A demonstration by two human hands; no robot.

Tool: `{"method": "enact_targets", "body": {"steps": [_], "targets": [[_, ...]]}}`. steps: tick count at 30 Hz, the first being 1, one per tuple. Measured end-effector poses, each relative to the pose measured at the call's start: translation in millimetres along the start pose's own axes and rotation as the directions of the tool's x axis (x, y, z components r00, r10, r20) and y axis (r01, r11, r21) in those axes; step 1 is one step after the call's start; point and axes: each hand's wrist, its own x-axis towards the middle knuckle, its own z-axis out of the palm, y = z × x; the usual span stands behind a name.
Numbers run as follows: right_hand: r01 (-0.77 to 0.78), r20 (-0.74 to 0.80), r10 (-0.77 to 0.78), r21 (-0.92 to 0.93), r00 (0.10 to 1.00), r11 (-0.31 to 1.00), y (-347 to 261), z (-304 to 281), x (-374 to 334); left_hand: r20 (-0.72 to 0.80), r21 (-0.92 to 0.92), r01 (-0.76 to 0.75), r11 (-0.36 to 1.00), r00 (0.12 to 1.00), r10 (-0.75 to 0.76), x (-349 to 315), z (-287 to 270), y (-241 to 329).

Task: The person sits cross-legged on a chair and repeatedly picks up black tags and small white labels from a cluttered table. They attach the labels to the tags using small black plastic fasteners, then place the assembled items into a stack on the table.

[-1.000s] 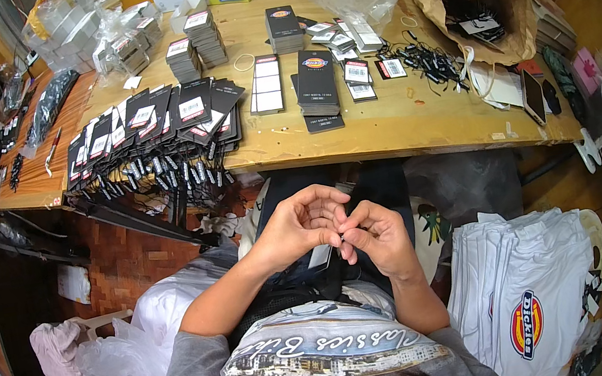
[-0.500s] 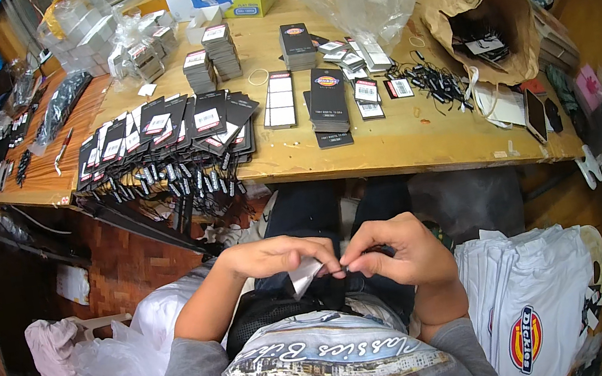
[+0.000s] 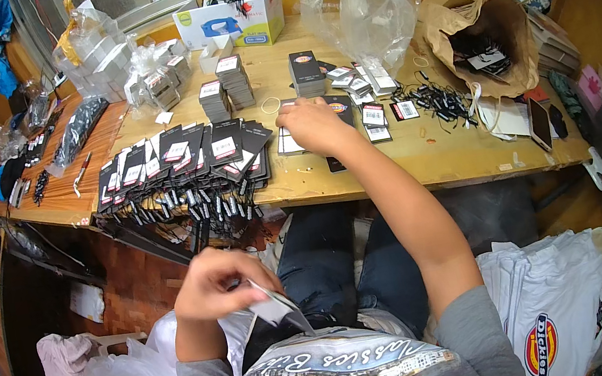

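Note:
Over my lap, my left hand [image 3: 224,287] is closed on a hang tag [image 3: 280,309], its pale side showing and tilted downward. My right hand [image 3: 316,125] reaches over the table, fingers curled down at a dark-edged strip of white labels [image 3: 289,142]. The palm hides most of that strip, and whatever the fingertips grip is out of sight. Beside the right wrist lie black hang tags [image 3: 341,108], partly covered by the arm. Beyond that hand stands a stack of black tags [image 3: 307,74]. Small tags with white labels [image 3: 374,121] lie to its right.
Many black tags with cords [image 3: 189,159] spread along the table's left front. Behind them stand two tag stacks [image 3: 235,81]. A paper bag [image 3: 479,38] and black cords [image 3: 439,101] are at right. White folded shirts [image 3: 546,298] lie beside my right side.
My right hand has left my lap and moved forward to the label strip. The left hand has shifted left and keeps the hang tag. The view has tilted up slightly.

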Motion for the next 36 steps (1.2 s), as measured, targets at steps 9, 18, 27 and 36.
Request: {"method": "enact_targets", "body": {"steps": [9, 18, 27, 36], "targets": [[0.026, 0.145, -0.020, -0.034, 0.989, 0.999, 2, -15, -7, -0.066, -0.878, 0.253, 0.407, 0.776, -0.627, -10, 8, -50], [0.016, 0.188, -0.023, 0.037, 0.982, 0.999, 28, -25, -27, -0.624, -0.332, 0.004, 0.943, 0.749, -0.223, 0, 3, -25], [0.036, -0.372, 0.072, 0.275, 0.925, 0.961, 30, -73, -64, -0.238, 0.884, -0.080, 0.461, 0.773, 0.588, 86, -19, -28], [-0.017, -0.387, 0.074, 0.149, 0.919, 0.989, 24, -82, -116, 0.027, 0.994, -0.062, 0.089, 0.939, 0.343, 75, -5, -84]]}}
